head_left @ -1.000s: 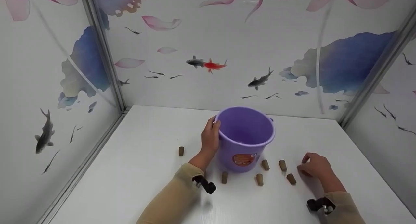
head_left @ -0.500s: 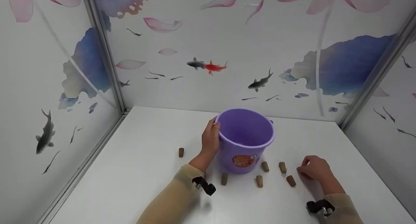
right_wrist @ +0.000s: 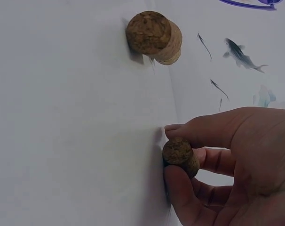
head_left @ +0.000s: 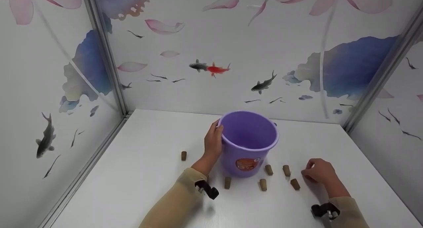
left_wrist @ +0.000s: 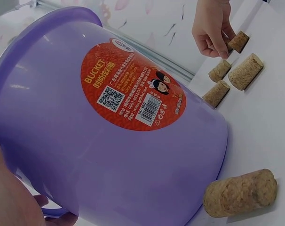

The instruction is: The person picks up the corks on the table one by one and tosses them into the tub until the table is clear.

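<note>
A purple plastic bucket [head_left: 228, 160] stands upright on the white table, with a red oval label on its front. My left hand [head_left: 213, 142] grips the bucket at its left rim; the left wrist view shows fingertips by the purple handle [left_wrist: 53, 212]. To the right of the bucket, my right hand [head_left: 320, 171] is low at the tabletop. In the right wrist view its thumb and fingers pinch a cork stopper [right_wrist: 179, 154], which the hand hides in the head view. Between bucket and right hand lie loose corks, including one cork [head_left: 286, 170] and a darker cork [head_left: 295, 184].
More corks are in front of the bucket, such as one cork [head_left: 227, 182] and another cork [head_left: 263, 185]. A lone cork [head_left: 184, 156] is left of the left hand. White panels [head_left: 172, 99] printed with fish and petals enclose the table [head_left: 138, 168] at back and sides.
</note>
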